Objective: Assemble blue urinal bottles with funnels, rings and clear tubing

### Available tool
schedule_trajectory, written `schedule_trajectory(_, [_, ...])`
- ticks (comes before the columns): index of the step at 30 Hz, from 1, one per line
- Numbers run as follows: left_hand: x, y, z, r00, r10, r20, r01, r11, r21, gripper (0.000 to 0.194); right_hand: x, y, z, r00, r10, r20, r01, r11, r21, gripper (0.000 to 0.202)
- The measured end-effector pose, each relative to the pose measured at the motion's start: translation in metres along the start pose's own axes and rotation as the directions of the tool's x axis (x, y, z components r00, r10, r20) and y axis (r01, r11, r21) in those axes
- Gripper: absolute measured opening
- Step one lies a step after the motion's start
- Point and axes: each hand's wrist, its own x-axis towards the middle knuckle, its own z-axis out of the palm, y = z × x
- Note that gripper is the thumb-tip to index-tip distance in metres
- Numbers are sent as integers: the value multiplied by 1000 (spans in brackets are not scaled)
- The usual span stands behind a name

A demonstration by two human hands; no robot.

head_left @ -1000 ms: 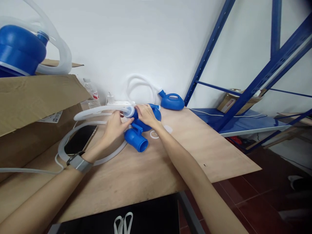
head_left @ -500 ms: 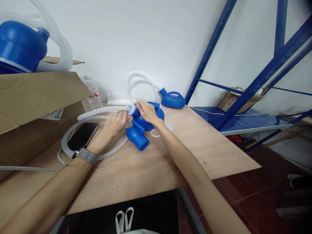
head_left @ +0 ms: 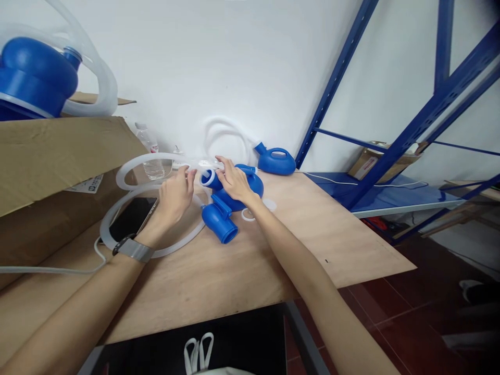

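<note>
A blue plastic jug [head_left: 234,199] with a handle lies on the table, its white-rimmed neck [head_left: 207,178] facing left. My right hand [head_left: 236,182] is over the neck, its fingers closed around the end of a translucent white tube [head_left: 144,158] just above the opening. The fingers partly cover that end, so how it meets the neck is unclear. Left of the neck, my left hand [head_left: 175,195] is raised with curled fingers and a small gap between thumb and fingertips, apart from the jug. A separate blue angled spout piece [head_left: 221,223] lies in front.
A phone [head_left: 133,221] lies inside the tube's loop. White rings [head_left: 249,214] lie right of the jug. Another blue jug [head_left: 277,161] stands by the wall. A cardboard box [head_left: 62,161] with a blue container [head_left: 39,75] is at left, beside a water bottle [head_left: 153,167]. Blue shelving [head_left: 406,192] stands right.
My left hand has drawn back left from the neck. The tube's loop has risen, and the neck's white rim now shows. My right hand has stayed near the neck, its fingers more spread.
</note>
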Motion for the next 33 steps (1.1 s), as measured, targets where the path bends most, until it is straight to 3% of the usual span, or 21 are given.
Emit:
schedule_trajectory(3, [0, 2, -4, 992, -117, -42, 113, 990, -82, 48, -1, 0, 0, 1000, -6, -10, 7, 1000, 31, 45])
schedule_trajectory(7, [1, -1, -4, 984, -120, -131, 94, 977, -189, 30, -3, -4, -3, 998, -46, 45, 48, 998, -29, 42])
schedule_trajectory(11, [6, -1, 2, 990, -137, -40, 118, 943, -312, 14, -3, -6, -4, 991, -66, 120, 80, 990, -116, 58])
schedule_trajectory(15, [4, 7, -1, 990, 58, 127, -5, 923, -386, 20, -2, -5, 0, 990, -68, 120, 85, 987, -137, 66])
schedule_trajectory(18, [2, 15, -7, 971, 226, 84, -196, 943, -270, 25, -1, -1, 3, 990, -66, 129, 85, 985, -153, 61])
schedule_trajectory(20, [5, 18, -9, 933, 354, 59, -341, 926, -162, 26, -1, 2, 5, 989, -56, 139, 80, 981, -175, 60])
schedule_trajectory(22, [12, 18, -8, 888, 448, 103, -429, 889, -161, 31, 0, 3, 6, 988, -47, 145, 74, 979, -191, 60])
schedule_trajectory(26, [29, 16, -4, 848, 482, 219, -411, 861, -301, 39, -1, 3, 4, 987, -74, 143, 99, 979, -176, 56])
schedule_trajectory(33, [42, 20, -10, 818, 498, 289, -366, 837, -406, 41, -1, -4, -4, 979, -121, 163, 143, 981, -129, 52])
